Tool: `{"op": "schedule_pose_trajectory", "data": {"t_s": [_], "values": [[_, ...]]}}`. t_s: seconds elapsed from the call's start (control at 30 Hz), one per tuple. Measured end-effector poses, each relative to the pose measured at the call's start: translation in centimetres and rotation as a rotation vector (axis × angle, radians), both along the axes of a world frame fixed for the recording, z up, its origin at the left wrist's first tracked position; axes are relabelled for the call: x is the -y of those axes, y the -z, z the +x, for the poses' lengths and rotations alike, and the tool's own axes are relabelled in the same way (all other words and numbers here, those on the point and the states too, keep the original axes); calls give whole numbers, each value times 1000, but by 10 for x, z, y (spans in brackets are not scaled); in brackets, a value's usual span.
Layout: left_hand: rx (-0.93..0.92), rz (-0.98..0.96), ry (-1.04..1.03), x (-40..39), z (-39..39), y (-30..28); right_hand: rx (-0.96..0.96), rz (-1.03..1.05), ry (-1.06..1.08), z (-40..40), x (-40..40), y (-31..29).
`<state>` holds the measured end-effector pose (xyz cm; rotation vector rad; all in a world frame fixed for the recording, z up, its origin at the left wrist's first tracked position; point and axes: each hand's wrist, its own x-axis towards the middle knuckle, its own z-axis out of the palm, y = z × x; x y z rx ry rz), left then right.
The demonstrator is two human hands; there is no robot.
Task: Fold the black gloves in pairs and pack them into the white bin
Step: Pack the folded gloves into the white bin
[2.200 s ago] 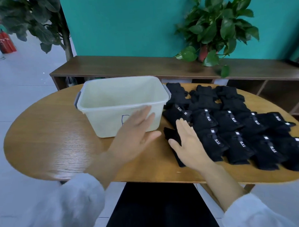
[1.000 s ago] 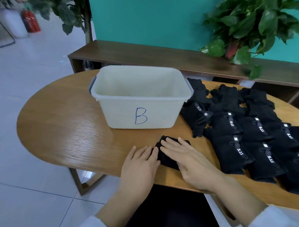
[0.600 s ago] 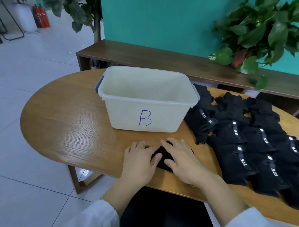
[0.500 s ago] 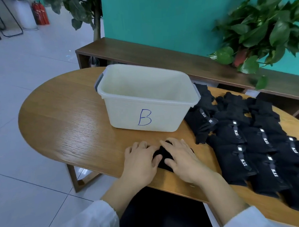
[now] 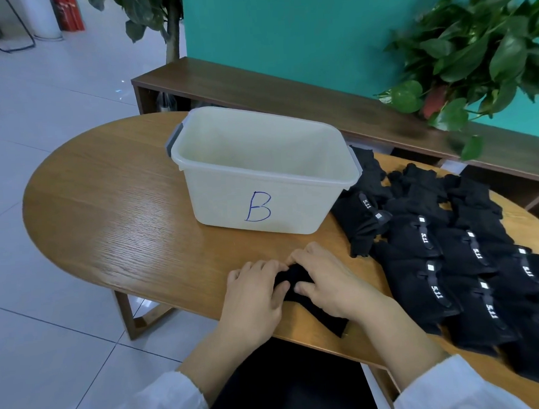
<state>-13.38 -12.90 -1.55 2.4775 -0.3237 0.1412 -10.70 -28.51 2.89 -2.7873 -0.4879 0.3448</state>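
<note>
- Head view: left hand (image 5: 253, 297) and right hand (image 5: 325, 283), fingers curled, both grip a black glove (image 5: 316, 310) at lower centre.
- White bin (image 5: 260, 170) marked "B" just behind — more black gloves (image 5: 449, 258) spread right.
- Potted plant (image 5: 477, 50) upper right.

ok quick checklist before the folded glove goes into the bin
1. Both hands on the black fabric glove: ok; left hand and right hand press it.
2. Fold finished: cannot tell, hands cover it.
3. Second glove of the pair included: cannot tell.
4. White plastic bin marked B open, no lid: ok.
5. Bare path across the oval wooden table to the bin: ok.
</note>
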Motion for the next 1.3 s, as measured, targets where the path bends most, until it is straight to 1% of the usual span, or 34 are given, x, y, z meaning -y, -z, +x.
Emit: {"op": "schedule_pose_trajectory", "data": {"t_s": [0.23,0.4,0.53,0.7,0.87,1.0,1.17,1.3], "values": [[25,-91,16,-1,-5,1,-64,13,2,0,-1,-6],[-45,-260,83,-12,-3,-9,-106,87,38,-5,10,-22],[31,-251,118,-25,5,-38,-51,141,73,-9,26,-58],[163,-283,137,-39,26,-92,98,159,64,3,36,-133],[259,-238,79,-64,62,-140,237,134,10,40,30,-196],[335,-108,-16,-85,93,-159,243,194,-1,76,20,-214],[206,102,-66,-108,122,-161,169,210,-44,125,3,-206],[145,133,-66,-115,132,-148,140,161,-127,157,-14,-191]]}}
